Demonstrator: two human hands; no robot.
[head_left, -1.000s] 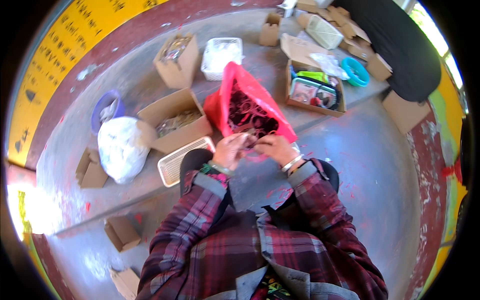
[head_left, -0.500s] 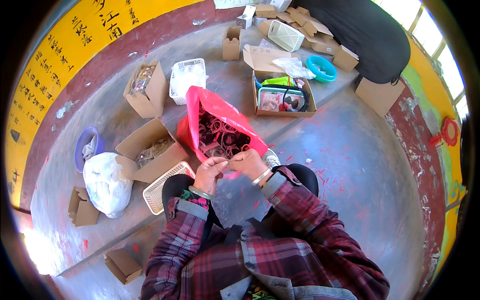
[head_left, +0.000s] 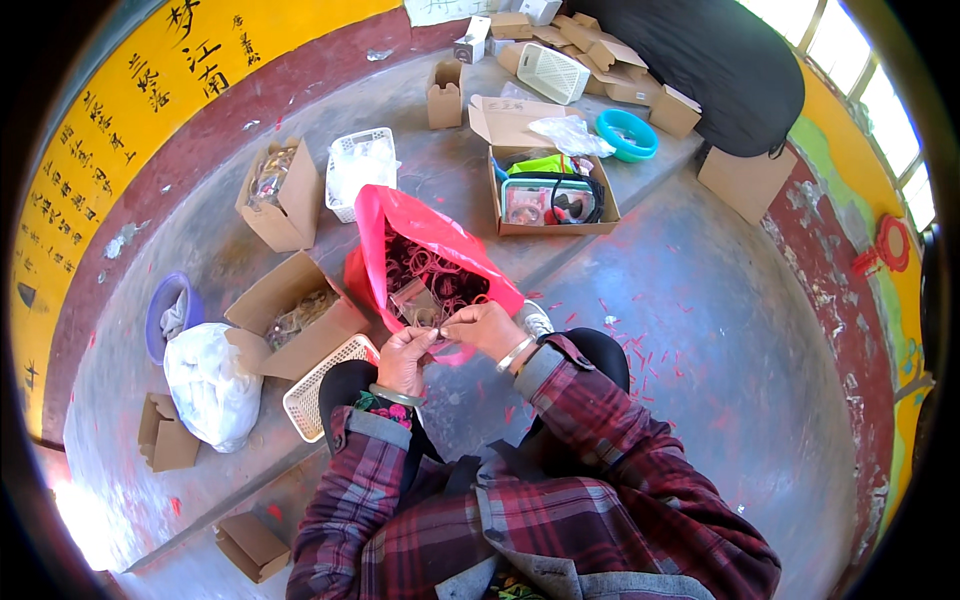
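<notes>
My left hand [head_left: 404, 362] and my right hand [head_left: 485, 330] meet in front of me, fingers pinched close together. Between their fingertips is the edge of a small clear plastic bag [head_left: 412, 302], which stands out away from me. Just beyond, a large pink-red plastic bag [head_left: 383, 222] gapes toward me. Many dark reddish loops [head_left: 432, 262], looking like cords or bands, fill it. What the small bag contains is too small to make out.
Left of the red bag stand an open cardboard box [head_left: 325, 328], a cream basket [head_left: 305, 402], a white plastic sack [head_left: 212, 385] and a purple basin [head_left: 160, 335]. Farther off are a white basket [head_left: 335, 190], a filled carton [head_left: 560, 228] and a turquoise basin [head_left: 640, 145]. Red scraps [head_left: 640, 355] litter the floor.
The small clear bag shows more plainly beyond my fingertips. My hands stay pinched together, shifting slightly, and the whole view has moved a little.
</notes>
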